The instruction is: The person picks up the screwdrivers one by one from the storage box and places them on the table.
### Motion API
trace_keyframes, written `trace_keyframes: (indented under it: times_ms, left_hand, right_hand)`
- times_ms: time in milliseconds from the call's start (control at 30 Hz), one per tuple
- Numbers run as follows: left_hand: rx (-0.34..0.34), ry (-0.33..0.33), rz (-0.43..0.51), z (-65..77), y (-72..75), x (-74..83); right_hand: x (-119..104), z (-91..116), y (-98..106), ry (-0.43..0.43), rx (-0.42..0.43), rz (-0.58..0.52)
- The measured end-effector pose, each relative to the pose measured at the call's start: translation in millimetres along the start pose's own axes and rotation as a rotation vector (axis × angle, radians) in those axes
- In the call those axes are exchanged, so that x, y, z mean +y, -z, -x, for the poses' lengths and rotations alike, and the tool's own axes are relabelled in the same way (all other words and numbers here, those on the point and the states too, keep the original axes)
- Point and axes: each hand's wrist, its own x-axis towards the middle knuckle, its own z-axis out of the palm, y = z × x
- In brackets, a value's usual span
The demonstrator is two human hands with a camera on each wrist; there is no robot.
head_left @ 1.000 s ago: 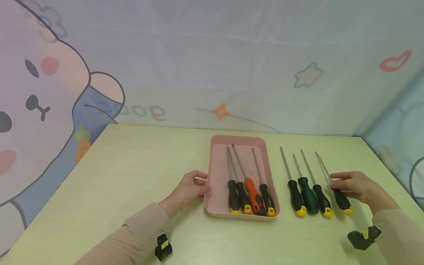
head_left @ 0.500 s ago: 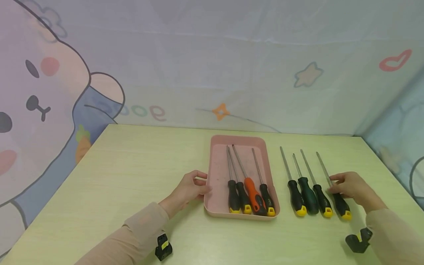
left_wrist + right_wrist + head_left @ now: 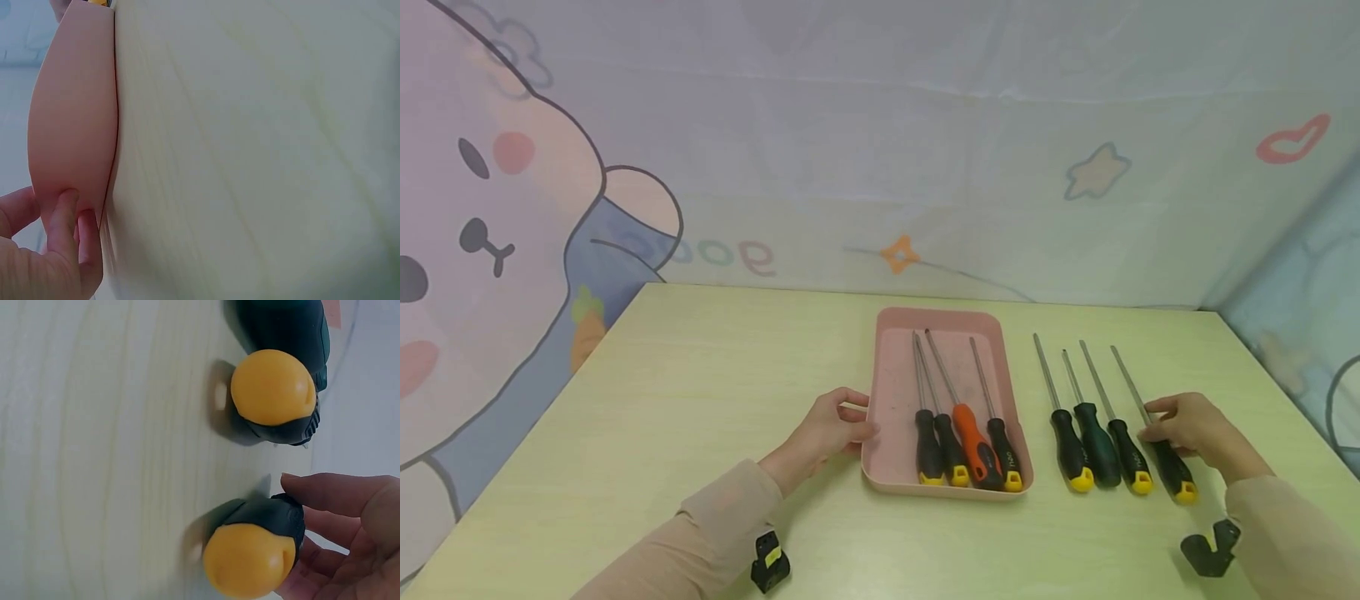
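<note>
My left hand (image 3: 829, 425) pinches the left wall of a pink tray (image 3: 883, 400); the left wrist view shows the fingers (image 3: 65, 222) against its outer wall. Inside the tray lie an orange-handled screwdriver (image 3: 973, 437) and several black-and-yellow ones. On the table to its right, a row holds two black-and-yellow screwdrivers (image 3: 1070, 446) and a dark green one (image 3: 1097, 446). At the row's right end, my right hand (image 3: 1195, 429) grips another black-and-yellow screwdriver (image 3: 1171, 471) around the shaft end of its handle. Its yellow butt (image 3: 247, 562) faces the right wrist camera.
A pale wooden table (image 3: 700, 367) carries everything. Behind it hangs a printed cloth backdrop (image 3: 850, 167). Black wrist devices (image 3: 770, 562) sit at both sleeves.
My right hand has shifted left and slightly toward me. The rightmost screwdriver has moved with it, its handle lower in the head view and its tip further left. The left hand stays put.
</note>
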Motion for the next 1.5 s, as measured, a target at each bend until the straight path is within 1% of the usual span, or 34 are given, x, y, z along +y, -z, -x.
trace_keyframes:
  times_ms: [167,367,500,633,767,900,1133,1300,1500]
  left_hand:
    - [-0.005,0.001,0.003,0.7,-0.1,-1.1]
    - [-0.007,0.011,0.006,2.8,0.1,-0.6]
    - [-0.007,0.013,0.007,1.8,0.2,-0.4]
    - [-0.008,0.014,0.018,0.5,0.3,0.4]
    - [-0.007,0.017,0.021,0.1,0.3,1.3]
    - [-0.005,0.017,0.020,-0.5,0.2,1.4]
    - [-0.006,0.015,0.023,-2.3,0.1,0.6]
    - [-0.008,0.014,0.017,-1.9,0.0,0.3]
    - [-0.007,0.015,0.018,-1.4,-0.2,-0.8]
  right_hand:
    - [2.5,1.8,-0.4,-0.026,-0.007,-0.028]
    - [1.6,4.7,4.0,-0.044,-0.008,-0.027]
    - [-2.7,8.9,9.4,-0.036,0.010,-0.031]
    - [-11.1,12.6,15.1,-0.009,0.027,-0.046]
    - [-21.5,14.4,15.2,0.031,0.030,-0.076]
    - [-34.0,14.8,11.6,0.066,0.023,-0.118]
    - [-55.2,13.9,1.2,0.135,-0.030,-0.232]
    - [-70.2,15.3,-12.4,0.185,-0.086,-0.291]
    - [-86.3,16.6,-31.7,0.213,-0.147,-0.368]
